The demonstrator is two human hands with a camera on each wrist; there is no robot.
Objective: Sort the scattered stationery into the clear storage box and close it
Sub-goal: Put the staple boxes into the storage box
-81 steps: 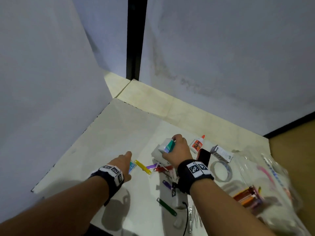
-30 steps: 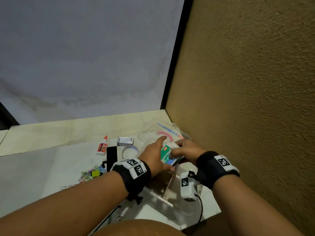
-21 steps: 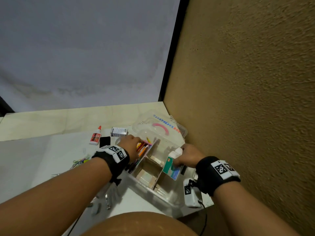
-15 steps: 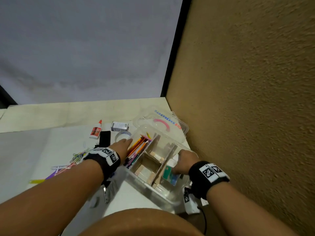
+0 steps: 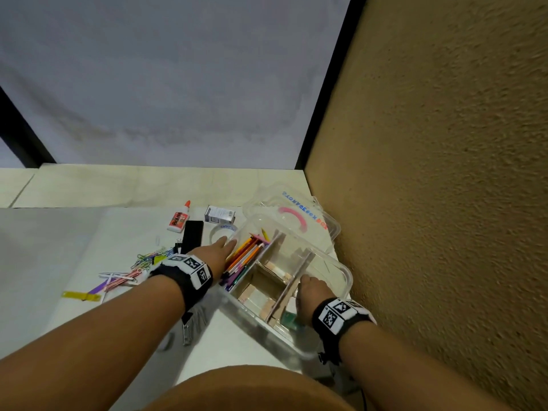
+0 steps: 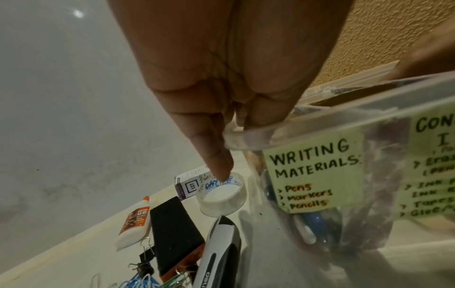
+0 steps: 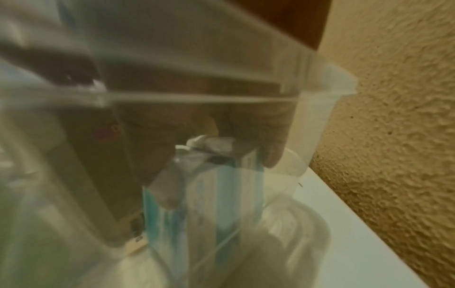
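The clear storage box (image 5: 346,272) stands open by the brown wall, split by cardboard dividers, with its lid (image 5: 321,213) lying behind it. Coloured pens (image 5: 246,259) fill the left compartment, labelled "writing materials" (image 6: 312,175). My left hand (image 5: 222,250) rests with straight fingers (image 6: 216,155) on the box's left rim. My right hand (image 5: 311,290) is down inside the right compartment and pinches a small teal-and-white box (image 7: 209,194) by its top, low in the compartment; the same teal box (image 5: 290,318) shows through the wall.
Left of the storage box lie a tape roll (image 6: 222,196), a small printed carton (image 5: 220,215), a glue bottle (image 5: 178,222), a black block (image 5: 192,237), a stapler (image 6: 219,253), paper clips (image 5: 146,259) and coloured strips (image 5: 81,295). The brown wall (image 5: 444,203) is close on the right.
My right hand has carried the teal box from above the storage box down into the right compartment. My left hand has let go of it and moved to the box's left rim.
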